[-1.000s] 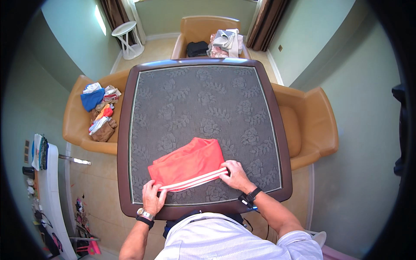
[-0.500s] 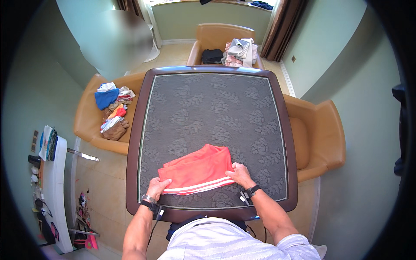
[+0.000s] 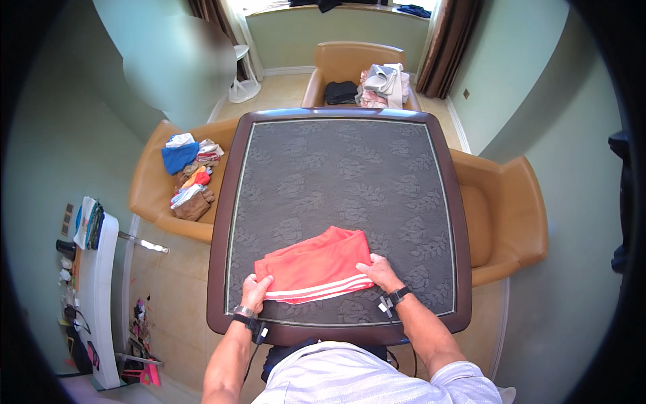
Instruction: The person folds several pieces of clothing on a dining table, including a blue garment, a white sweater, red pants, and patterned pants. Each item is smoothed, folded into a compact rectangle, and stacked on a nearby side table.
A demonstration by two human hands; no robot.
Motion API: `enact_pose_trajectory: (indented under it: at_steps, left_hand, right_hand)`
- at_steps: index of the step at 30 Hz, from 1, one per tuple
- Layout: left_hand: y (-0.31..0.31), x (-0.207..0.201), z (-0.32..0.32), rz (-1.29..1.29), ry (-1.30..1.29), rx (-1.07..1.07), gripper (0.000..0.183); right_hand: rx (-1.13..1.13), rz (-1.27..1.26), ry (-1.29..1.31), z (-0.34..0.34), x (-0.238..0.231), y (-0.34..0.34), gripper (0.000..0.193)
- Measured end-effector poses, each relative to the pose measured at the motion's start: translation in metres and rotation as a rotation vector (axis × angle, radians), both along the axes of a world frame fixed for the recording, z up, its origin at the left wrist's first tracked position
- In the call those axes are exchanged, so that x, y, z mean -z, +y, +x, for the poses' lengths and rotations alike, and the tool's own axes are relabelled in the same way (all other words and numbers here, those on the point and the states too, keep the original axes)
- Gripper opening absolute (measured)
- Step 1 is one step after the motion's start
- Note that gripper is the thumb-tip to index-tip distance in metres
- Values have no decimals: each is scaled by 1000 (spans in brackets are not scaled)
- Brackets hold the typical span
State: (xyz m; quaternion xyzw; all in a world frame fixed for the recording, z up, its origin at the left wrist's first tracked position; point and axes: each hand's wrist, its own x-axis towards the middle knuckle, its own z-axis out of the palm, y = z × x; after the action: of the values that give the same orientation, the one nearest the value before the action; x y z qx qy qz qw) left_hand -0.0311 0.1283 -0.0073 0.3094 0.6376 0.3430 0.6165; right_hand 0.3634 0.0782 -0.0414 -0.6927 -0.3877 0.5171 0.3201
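A folded red garment with white stripes (image 3: 313, 264), its exact kind not clear, lies on the dark patterned tabletop (image 3: 336, 178) near the front edge. Its striped edge faces me. My left hand (image 3: 255, 292) pinches the near left corner, thumb on top of the cloth. At the right end, my right hand (image 3: 381, 272) grips the end of the striped edge between thumb and fingers. The fingers under the cloth are partly hidden. Both wrists carry dark bands with small devices and cables.
On the left tan armchair (image 3: 151, 182) lies a pile of mixed clothes (image 3: 192, 176). The far armchair (image 3: 360, 52) holds a dark folded cloth (image 3: 341, 92) and pink and white clothes (image 3: 383, 87). Another tan armchair (image 3: 505, 215) stands at the right. A white shelf unit (image 3: 101, 296) is at the left.
The whole view has shifted slightly, so the table and chairs appear further right. Both hands keep their hold on the red garment, which looks nearly the same.
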Motion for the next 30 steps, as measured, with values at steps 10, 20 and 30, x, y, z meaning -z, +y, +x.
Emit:
enact_pose_trajectory:
  at_steps: [10,20,30]
  left_hand:
    - [19,8,-3,-445,-519,172,26]
    - [-1,-42,-165,-48,-821,149,43]
    - [-209,-50,-401,-42,-635,-234,48]
  right_hand:
    - [243,-102,335,-18,-37,-6,35]
    - [58,103,528,-160,-150,16,37]
    - [-506,-270,539,-441,-164,62,17]
